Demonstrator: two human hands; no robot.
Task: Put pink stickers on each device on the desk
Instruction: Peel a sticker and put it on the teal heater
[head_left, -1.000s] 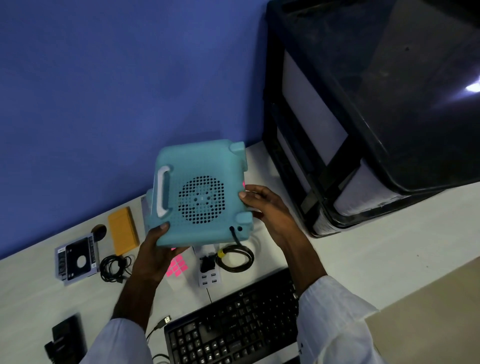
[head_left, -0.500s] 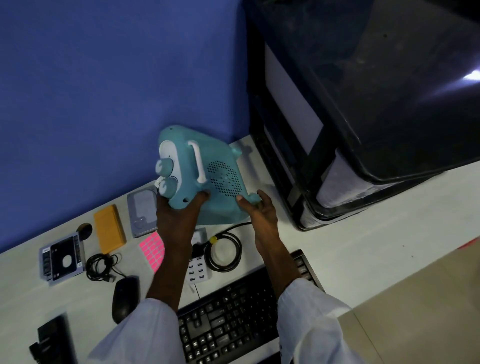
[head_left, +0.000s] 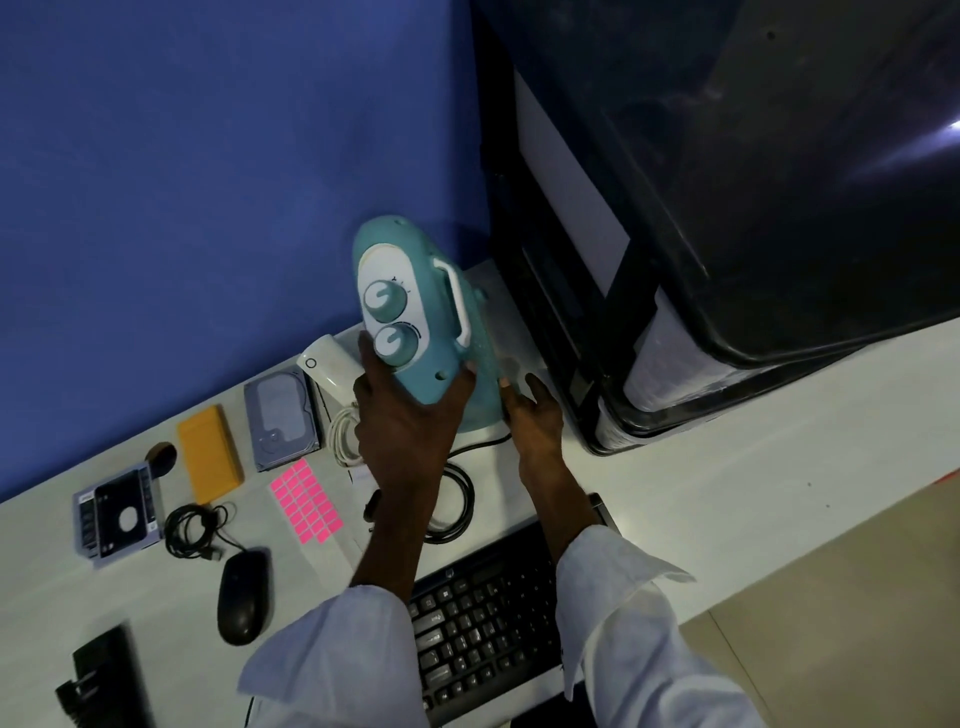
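The teal device (head_left: 415, 312) stands upright at the back of the tabletop (head_left: 727, 493), close against the blue wall (head_left: 208, 182) and just left of the big black printer (head_left: 753, 208). Its long axis runs from the near edge toward the wall, its narrow top panel with two round knobs faces up at the camera, and its perforated side with the white handle faces right, toward the printer. The left hand (head_left: 405, 415) is clamped on the near end of the device, thumb up beside the nearer knob and fingers wrapped over the right edge. The right hand (head_left: 535, 410) lies open with fingers spread, its fingertips touching the device's lower right side. The pink sticker sheet (head_left: 306, 501) lies flat on the tabletop, left of the left forearm, just in front of a grey hard drive (head_left: 280, 415). A black mouse (head_left: 244, 597) and a black keyboard (head_left: 483, 623) lie nearer the person.
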